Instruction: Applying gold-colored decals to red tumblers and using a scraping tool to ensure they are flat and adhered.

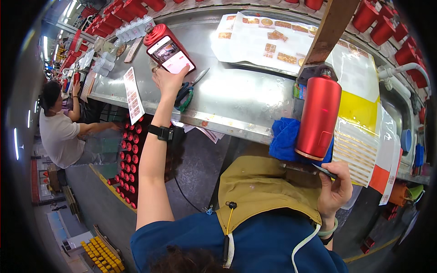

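My left hand (167, 81) reaches far forward and grips a phone (170, 55) by its lower end, thumb at the screen edge. The phone leans against a red ridged container (160, 32). In my right hand (336, 187) is a small pointed dark tool (326, 171), pinched between thumb and fingers; its exact kind is unclear. Its tip is near the base of a matte red bottle (319, 116). The bottle lies on a blue cloth (283, 139), its neck against a dark rest on a wooden post (328, 32).
Scissors (193, 86) and a sticker strip (133, 95) lie by my left arm. Gold sticker sheets (255, 41) cover the back of the metal bench (236, 98). Many red bottles (129, 159) stand low at left, beside a co-worker (63, 123). Striped sheets (357, 148) lie at right.
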A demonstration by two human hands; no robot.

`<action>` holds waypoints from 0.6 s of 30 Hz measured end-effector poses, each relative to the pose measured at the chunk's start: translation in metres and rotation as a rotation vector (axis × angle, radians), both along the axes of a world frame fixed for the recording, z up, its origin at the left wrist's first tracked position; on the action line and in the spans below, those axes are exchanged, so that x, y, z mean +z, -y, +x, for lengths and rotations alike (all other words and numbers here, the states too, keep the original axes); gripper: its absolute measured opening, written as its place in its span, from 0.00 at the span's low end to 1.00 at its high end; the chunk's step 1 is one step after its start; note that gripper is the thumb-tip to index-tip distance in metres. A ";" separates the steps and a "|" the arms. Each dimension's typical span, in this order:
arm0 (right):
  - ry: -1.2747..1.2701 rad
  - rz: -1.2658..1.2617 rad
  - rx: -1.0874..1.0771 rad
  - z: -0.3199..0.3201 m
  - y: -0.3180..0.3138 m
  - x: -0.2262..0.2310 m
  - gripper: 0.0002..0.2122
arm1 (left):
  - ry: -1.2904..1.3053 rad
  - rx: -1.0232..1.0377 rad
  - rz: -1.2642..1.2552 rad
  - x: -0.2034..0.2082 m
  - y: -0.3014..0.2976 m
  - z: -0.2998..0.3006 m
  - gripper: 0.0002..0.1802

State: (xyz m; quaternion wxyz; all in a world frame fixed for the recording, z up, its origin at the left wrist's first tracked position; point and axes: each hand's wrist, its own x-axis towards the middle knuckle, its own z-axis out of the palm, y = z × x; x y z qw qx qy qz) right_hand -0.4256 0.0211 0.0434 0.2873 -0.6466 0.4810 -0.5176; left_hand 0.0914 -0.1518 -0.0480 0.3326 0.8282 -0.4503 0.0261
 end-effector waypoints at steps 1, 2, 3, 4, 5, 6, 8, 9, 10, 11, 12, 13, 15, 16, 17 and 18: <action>0.001 0.001 -0.002 0.000 0.000 0.000 0.09 | 0.004 0.013 0.012 0.001 0.001 -0.002 0.50; 0.000 0.001 -0.003 0.000 0.000 0.000 0.09 | 0.009 0.026 0.024 0.002 0.002 -0.003 0.51; -0.002 -0.004 -0.001 0.000 0.000 0.001 0.09 | 0.008 0.025 0.024 0.002 0.003 -0.005 0.51; -0.004 -0.009 0.001 0.000 0.000 0.001 0.09 | -0.002 0.020 0.015 0.003 0.003 -0.006 0.50; -0.004 -0.009 0.002 0.000 -0.001 0.001 0.09 | -0.013 0.016 0.006 0.004 0.003 -0.007 0.50; 0.008 -0.004 0.000 0.000 -0.002 0.001 0.09 | -0.012 0.017 0.006 0.006 0.001 -0.006 0.50; 0.019 0.000 -0.002 -0.001 -0.002 0.001 0.09 | -0.012 -0.032 0.037 0.011 -0.003 -0.004 0.56; 0.017 -0.004 0.003 -0.001 -0.002 0.001 0.09 | -0.012 -0.030 0.036 0.011 -0.009 -0.007 0.56; 0.014 -0.007 0.001 -0.002 -0.002 0.001 0.09 | 0.051 0.029 -0.007 0.013 -0.016 -0.016 0.56; 0.015 -0.006 0.001 -0.003 -0.003 0.000 0.09 | 0.115 0.091 -0.050 0.018 -0.024 -0.022 0.55; 0.009 -0.012 -0.002 -0.004 -0.002 -0.001 0.09 | 0.117 0.092 -0.049 0.023 -0.033 -0.026 0.55; 0.004 -0.017 -0.001 -0.006 -0.002 -0.002 0.09 | 0.148 0.060 -0.059 0.030 -0.043 -0.030 0.58; 0.013 -0.010 -0.001 -0.008 -0.002 -0.004 0.09 | 0.175 0.025 -0.064 0.037 -0.060 -0.039 0.62; 0.027 -0.006 0.002 -0.008 -0.002 -0.004 0.09 | 0.217 -0.005 -0.150 0.042 -0.068 -0.048 0.59; 0.027 -0.004 0.000 -0.009 -0.001 -0.004 0.09 | 0.256 -0.042 -0.238 0.045 -0.074 -0.061 0.56; 0.020 -0.013 -0.009 -0.009 -0.001 -0.003 0.09 | 0.223 -0.110 -0.277 0.050 -0.079 -0.076 0.56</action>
